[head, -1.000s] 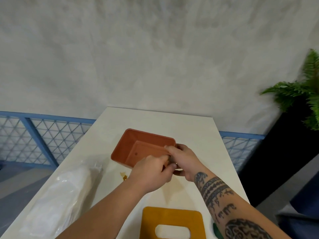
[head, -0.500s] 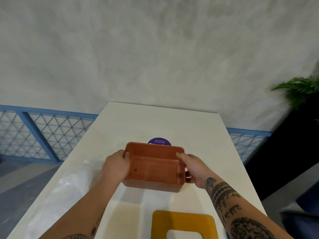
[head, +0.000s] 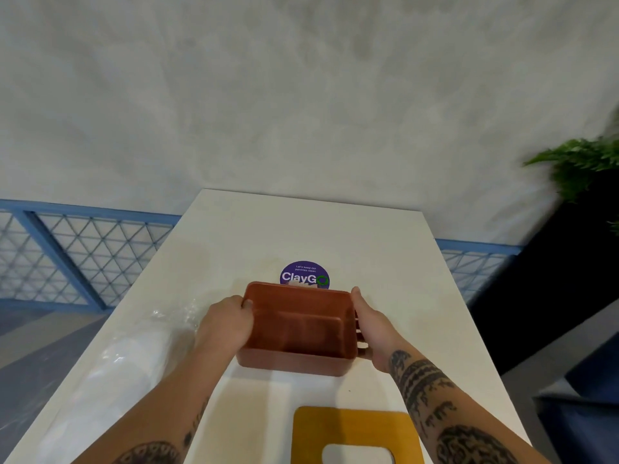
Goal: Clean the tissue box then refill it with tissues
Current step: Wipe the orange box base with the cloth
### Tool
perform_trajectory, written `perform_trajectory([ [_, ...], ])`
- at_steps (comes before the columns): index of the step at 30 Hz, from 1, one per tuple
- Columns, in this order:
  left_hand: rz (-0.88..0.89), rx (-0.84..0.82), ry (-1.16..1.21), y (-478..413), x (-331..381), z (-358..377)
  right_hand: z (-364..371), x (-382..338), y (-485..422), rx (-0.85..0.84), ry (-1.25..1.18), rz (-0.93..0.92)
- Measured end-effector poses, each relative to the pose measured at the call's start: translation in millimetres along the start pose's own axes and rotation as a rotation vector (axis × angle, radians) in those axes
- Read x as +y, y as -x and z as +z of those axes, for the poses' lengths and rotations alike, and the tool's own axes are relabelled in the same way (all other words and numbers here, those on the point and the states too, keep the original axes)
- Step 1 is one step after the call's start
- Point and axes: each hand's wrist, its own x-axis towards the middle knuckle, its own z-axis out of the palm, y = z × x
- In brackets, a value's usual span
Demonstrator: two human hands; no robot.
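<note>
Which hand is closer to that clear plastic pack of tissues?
Left. The left hand grips the box right beside the tissue pack; the right hand holds the box's far side.

white table (head: 385,249), purple ClayGo sticker (head: 304,274), fern (head: 584,165)

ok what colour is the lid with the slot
Mustard yellow lid, lying on the table near the camera; head view.

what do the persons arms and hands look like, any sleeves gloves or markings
Both forearms are bare, with no sleeves in view, and both hands are ungloved. The right forearm carries dark tattoos: patterned bands and lettering-like marks from just below the wrist toward the elbow. The left forearm shows smaller dark tattoos nearer the elbow. No rings, watch or bracelet show on the left hand or right hand.
</note>
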Motion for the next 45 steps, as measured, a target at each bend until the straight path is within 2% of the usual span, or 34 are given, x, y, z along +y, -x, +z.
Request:
perform_trajectory([
  [9, -0.047, 0.074, 0.244, 17, 4, -8, -37, 2, -7, -0.027, -0.247, 0.079],
  [12, 0.036, 0.184, 0.335, 30, 17, -15, -52, 8, -4, -0.047, -0.289, 0.07],
  [15, 0.216, 0.26, 0.367, 48, 43, -11, -65, 14, 7, -0.053, -0.251, 0.054],
  [18, 0.426, 0.264, 0.358, 70, 77, 4, -79, 24, 25, 0.074, -0.07, -0.04],
  [22, 0.562, 0.091, 0.394, 101, 120, 39, -112, 54, 34, 0.349, 0.464, -0.222],
  [25, 0.607, -0.091, 0.365, 125, 145, 74, -130, 80, 40, 0.489, 0.821, -0.156],
  [27, 0.601, -0.187, 0.262, 135, 156, 101, -135, 96, 45, 0.54, 0.879, -0.137],
  [31, 0.53, -0.36, 0.069, 155, 167, 143, -146, 121, 47, 0.56, 0.738, -0.216],
  [33, 0.484, -0.409, 0.07, 166, 172, 157, -152, 123, 51, 0.564, 0.676, -0.254],
  [37, 0.369, -0.526, 0.259, 177, 181, 172, -161, 120, 57, 0.505, 0.521, -0.316],
  [40, 0.144, -0.716, 0.635, 181, 189, 170, -170, 117, 61, 0.439, 0.216, -0.318],
  [42, 0.02, -0.813, 0.797, 182, 194, 166, -177, 111, 67, 0.354, 0.041, -0.291],
  [45, 0.043, -0.738, 0.776, 181, 202, 172, -185, 106, 70, 0.294, -0.038, -0.209],
])
